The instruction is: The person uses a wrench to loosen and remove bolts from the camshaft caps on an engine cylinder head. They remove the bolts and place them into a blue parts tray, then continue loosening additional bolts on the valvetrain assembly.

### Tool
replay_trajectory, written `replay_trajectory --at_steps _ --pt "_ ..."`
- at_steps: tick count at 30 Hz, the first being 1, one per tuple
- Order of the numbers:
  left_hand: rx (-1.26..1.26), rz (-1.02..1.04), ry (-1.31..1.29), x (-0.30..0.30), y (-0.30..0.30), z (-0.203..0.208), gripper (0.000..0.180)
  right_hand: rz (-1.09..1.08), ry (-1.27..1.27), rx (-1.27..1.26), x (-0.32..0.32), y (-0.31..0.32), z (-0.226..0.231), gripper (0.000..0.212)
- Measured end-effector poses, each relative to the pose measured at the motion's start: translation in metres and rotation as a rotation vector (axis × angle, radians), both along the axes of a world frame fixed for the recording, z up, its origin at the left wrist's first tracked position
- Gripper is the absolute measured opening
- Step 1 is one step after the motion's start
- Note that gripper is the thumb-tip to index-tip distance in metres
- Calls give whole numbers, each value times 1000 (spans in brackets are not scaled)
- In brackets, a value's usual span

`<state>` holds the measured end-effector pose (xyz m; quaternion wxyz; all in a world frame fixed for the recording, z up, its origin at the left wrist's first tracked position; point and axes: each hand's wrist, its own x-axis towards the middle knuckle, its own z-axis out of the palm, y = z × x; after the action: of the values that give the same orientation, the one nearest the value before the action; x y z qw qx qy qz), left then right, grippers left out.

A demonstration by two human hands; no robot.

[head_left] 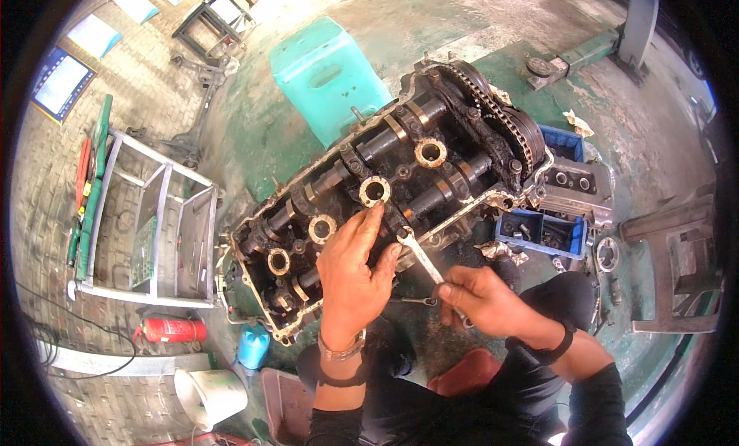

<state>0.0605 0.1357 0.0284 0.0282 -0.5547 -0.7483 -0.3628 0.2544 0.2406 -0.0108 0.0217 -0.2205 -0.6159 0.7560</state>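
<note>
An oily cylinder head (462, 234) lies at an angle before me, with dark camshafts (377, 144) and a timing chain (500, 111) at its far right end. My right hand (486, 298) is closed around the shaft of a silver wrench (422, 257). The wrench's upper end sits over the near-side camshaft area; the fastener under it is too small to make out. My left hand (356, 270) rests on the cylinder head with fingers stretched. Its fingertips lie beside a round spark plug tube opening (375, 190), and its thumb is close to the wrench end.
Beyond the cylinder head stands a turquoise stool (331, 72). Blue bins (573, 244) with small metal parts are at the right. Another tool (416, 300) lies below the wrench. A metal frame (146, 292), red fire extinguisher (173, 330) and white bucket (212, 400) stand left.
</note>
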Motion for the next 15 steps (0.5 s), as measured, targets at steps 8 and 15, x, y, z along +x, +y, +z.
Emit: replay_trajectory --at_steps 8,15 --pt "14 -20 16 -3 -2 -3 51 0 22 -132 -31 -37 -8 23" --pt "14 -39 8 -5 -3 -4 52 -29 158 -293 -40 -47 -2 21"
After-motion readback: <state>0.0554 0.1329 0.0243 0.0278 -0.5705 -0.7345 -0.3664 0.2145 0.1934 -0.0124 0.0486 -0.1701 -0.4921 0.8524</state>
